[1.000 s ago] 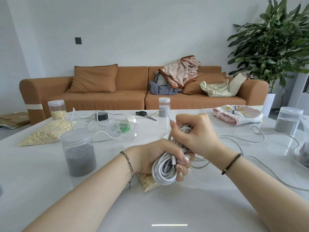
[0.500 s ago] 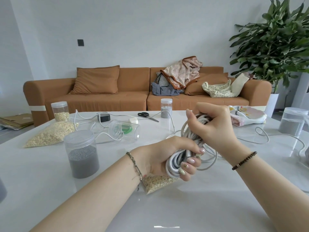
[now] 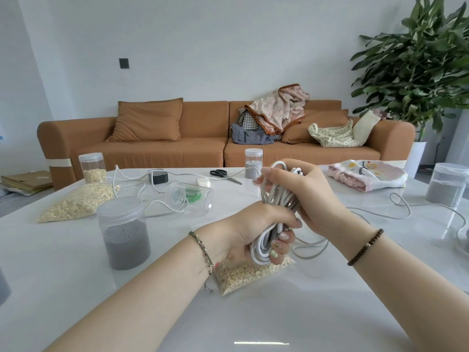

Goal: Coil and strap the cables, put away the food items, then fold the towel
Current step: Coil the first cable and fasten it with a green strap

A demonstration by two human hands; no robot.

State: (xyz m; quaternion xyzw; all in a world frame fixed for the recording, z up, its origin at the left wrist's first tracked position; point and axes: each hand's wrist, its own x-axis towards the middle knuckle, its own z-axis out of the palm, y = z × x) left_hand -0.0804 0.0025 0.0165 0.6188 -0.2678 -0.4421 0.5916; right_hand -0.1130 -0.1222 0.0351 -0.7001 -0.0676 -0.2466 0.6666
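Note:
A coil of white cable (image 3: 272,222) stands upright above the white table (image 3: 304,313). My left hand (image 3: 251,229) grips its lower part. My right hand (image 3: 304,196) holds the upper loops. The cable's loose end (image 3: 401,207) trails right across the table. A small bag of oats (image 3: 251,273) lies under my left hand. A large bag of oats (image 3: 78,201) lies at the left. The pink and white towel (image 3: 365,174) sits at the back right. A second white cable (image 3: 142,189) lies at the back left.
Jars of grey grains stand at left (image 3: 124,235), back middle (image 3: 253,163) and right (image 3: 446,184). An oat jar (image 3: 92,167), a tipped clear jar with green straps (image 3: 189,196), scissors (image 3: 224,175), a black adapter (image 3: 158,177) and a brown sofa (image 3: 203,138) lie beyond.
My right hand has lifted the upper loops higher and the coil has stretched taller. The head camera has tipped down slightly.

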